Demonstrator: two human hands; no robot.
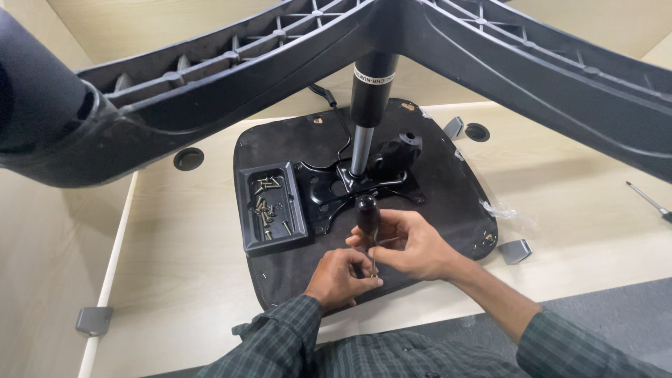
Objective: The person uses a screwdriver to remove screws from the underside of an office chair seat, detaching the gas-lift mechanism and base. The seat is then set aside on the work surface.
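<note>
Head view, single entry.

Item: my right hand (pixel 413 245), fingers wrapped closed around a dark, glossy, bulb-handled screwdriver (pixel 367 218), held upright at the near centre of the scene.

Item: my left hand (pixel 341 278), just near of the right one, fingertips pinched closed about the lower end of the screwdriver shaft; whether a screw sits under them I cannot tell.

Item: black fabric-covered chair seat underside (pixel 448 175), a rounded matte slab lying flat on the pale wood-grain table (pixel 574 231). Both hands work at its near edge.

Item: black stamped-metal seat mechanism plate (pixel 329 189), bolted at the seat's middle, carrying a grey and black gas-lift cylinder (pixel 367 105) that rises to the dark ribbed plastic star base (pixel 231 77) spanning the far top of the frame.

Item: black rectangular plastic tray (pixel 271 206), left of the plate, holding loose brass-coloured screws (pixel 268 203).

Item: slim second screwdriver (pixel 647 201), far right on the table, well apart.

Item: grey metal corner brackets (pixel 516 250), right of the seat.

Handling note, my judgement: the driver does best kept square to the seat, the left fingers steadying the tip so it stays seated, the right hand pressing down firmly while turning slowly, since soft fabric around the hole could snag.
</note>
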